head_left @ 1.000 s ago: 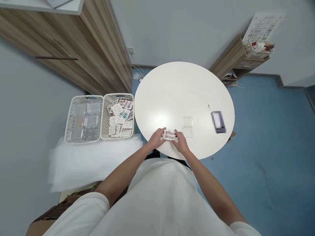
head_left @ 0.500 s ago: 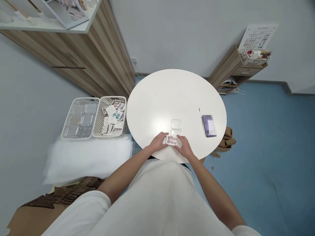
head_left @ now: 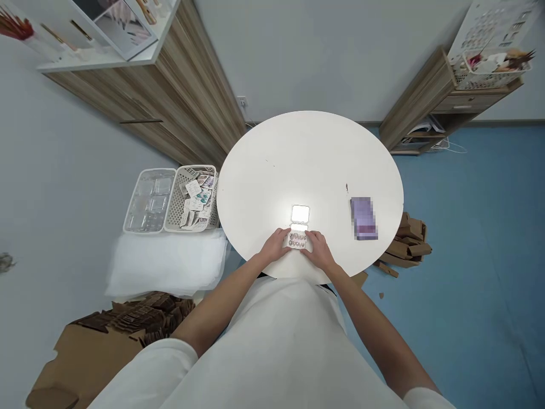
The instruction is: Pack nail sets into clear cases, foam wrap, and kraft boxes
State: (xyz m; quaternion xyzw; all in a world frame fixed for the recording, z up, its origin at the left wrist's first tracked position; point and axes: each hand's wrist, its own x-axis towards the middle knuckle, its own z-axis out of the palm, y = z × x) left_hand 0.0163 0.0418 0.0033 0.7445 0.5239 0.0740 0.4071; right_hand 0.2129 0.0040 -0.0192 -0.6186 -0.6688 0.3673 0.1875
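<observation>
A wood-grain cabinet (head_left: 191,96) stands at the upper left, its white top bearing a framed picture (head_left: 121,28) and red stems (head_left: 15,25). Beside it, a socket (head_left: 242,101) is set in the grey wall (head_left: 332,62). At the upper right, a wooden shelf unit (head_left: 419,105) carries a white perforated basket (head_left: 481,83), with a printed board (head_left: 485,28) leaning behind. A purple item (head_left: 364,216), blurred by pixels, lies on the right of the white table (head_left: 315,147). Torn cardboard (head_left: 406,244) lies on the blue floor (head_left: 464,227); whitish sheets (head_left: 166,258) and more brown cardboard (head_left: 93,352) fill the lower left.
</observation>
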